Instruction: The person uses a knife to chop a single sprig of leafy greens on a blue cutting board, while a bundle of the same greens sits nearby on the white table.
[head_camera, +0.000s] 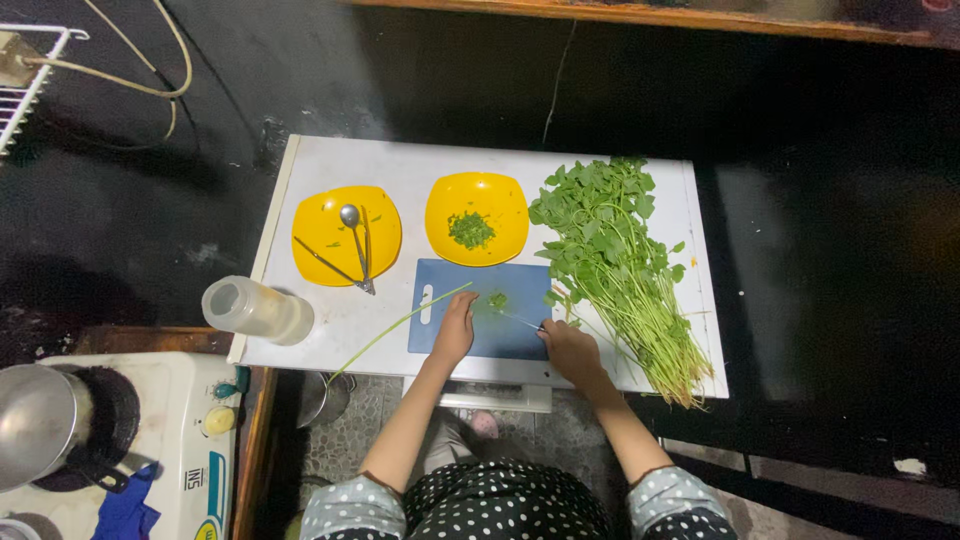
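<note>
Left hand (455, 328) pins a green stem (400, 322) on the cutting board (500, 335); right hand (568, 350) grips, apparently, a knife (522, 320).

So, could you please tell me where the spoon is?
The spoon lies on the left yellow plate, beside the second yellow plate that holds chopped greens.
</note>
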